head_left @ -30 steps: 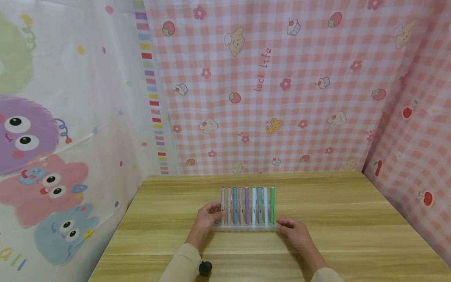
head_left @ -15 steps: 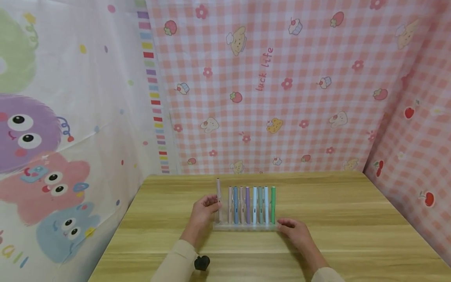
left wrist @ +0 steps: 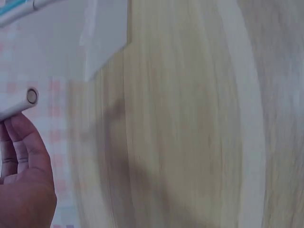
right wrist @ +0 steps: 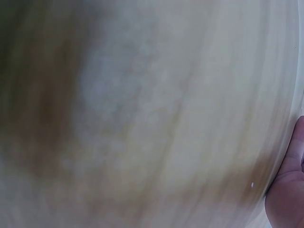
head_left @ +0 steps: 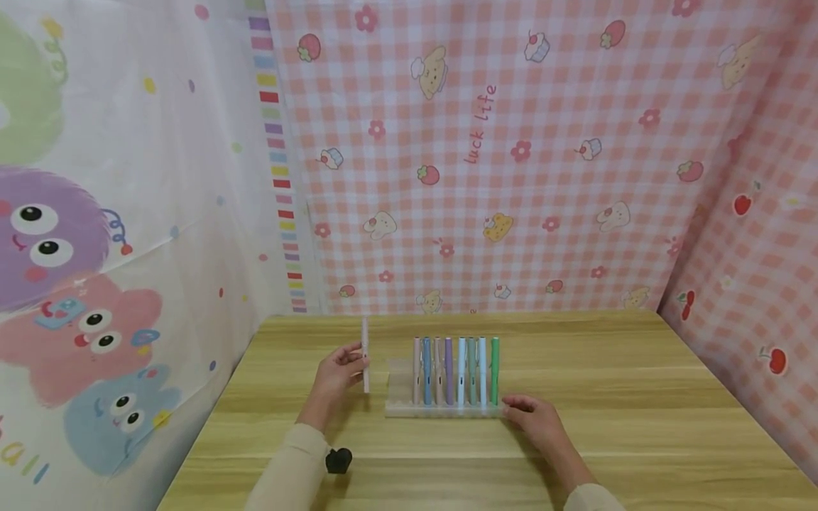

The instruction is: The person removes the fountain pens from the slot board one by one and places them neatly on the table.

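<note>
Pinched upright between thumb and fingers of my left hand (head_left: 337,374) is a pale pink pen (head_left: 365,355), off to the left of a clear pen stand (head_left: 399,387). The left wrist view shows the round end of this pen (left wrist: 19,105) sticking out above the fingers. Several pens stand in a row in the stand, among them a purple pen (head_left: 449,372), a light blue pen (head_left: 461,372) and, at the right end, a green pen (head_left: 495,372). My right hand (head_left: 535,419) holds the stand's right end with thumb and fingertips; only part of this hand (right wrist: 287,190) shows in the right wrist view.
The stand sits on a wood-grain table (head_left: 613,383). A pink checked cloth (head_left: 486,199) hangs behind it, with a cartoon-print cloth (head_left: 185,298) on the left and a cherry-print cloth (head_left: 754,284) on the right. A black device (head_left: 339,460) is at the left sleeve.
My left hand has lifted the pale pink pen out of the stand's left end and carried it to the left. The right hand has stayed at the stand's right end.
</note>
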Tool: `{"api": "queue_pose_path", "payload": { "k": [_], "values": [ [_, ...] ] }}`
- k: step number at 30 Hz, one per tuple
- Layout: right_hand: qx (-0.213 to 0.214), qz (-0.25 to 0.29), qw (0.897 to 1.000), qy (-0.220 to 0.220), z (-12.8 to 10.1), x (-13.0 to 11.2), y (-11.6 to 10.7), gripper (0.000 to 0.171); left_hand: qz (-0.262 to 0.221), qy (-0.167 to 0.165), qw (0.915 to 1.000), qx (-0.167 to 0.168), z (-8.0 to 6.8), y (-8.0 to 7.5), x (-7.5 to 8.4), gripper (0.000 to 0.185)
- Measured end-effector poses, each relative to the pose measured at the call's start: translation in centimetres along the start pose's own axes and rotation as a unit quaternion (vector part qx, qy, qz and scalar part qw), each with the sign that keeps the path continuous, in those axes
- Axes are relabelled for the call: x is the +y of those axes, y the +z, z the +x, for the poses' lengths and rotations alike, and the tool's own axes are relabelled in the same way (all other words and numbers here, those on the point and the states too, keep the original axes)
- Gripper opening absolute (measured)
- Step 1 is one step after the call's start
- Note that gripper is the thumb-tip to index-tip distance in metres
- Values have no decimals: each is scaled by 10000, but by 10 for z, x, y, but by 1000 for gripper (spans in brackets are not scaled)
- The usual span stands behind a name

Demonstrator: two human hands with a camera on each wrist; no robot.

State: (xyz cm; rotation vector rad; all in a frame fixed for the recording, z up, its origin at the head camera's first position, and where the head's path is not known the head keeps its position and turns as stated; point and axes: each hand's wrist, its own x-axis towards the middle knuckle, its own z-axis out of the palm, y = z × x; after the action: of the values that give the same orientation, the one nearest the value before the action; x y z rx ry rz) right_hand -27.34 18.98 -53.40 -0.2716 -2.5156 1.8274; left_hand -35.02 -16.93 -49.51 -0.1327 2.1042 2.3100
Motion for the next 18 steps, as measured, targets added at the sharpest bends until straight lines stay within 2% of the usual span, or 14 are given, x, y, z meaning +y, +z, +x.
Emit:
{"api": "queue_pose_path", "payload": {
  "k": [7,18],
  "values": [
    [-1,7,10000,-23,0,-1,0,24,189,-58,9997,-165,6,-13,-10,42],
    [9,42,10000,12,2,2,1,23,226,-264,9993,-108,6,-16,-27,40]
  ]
}}
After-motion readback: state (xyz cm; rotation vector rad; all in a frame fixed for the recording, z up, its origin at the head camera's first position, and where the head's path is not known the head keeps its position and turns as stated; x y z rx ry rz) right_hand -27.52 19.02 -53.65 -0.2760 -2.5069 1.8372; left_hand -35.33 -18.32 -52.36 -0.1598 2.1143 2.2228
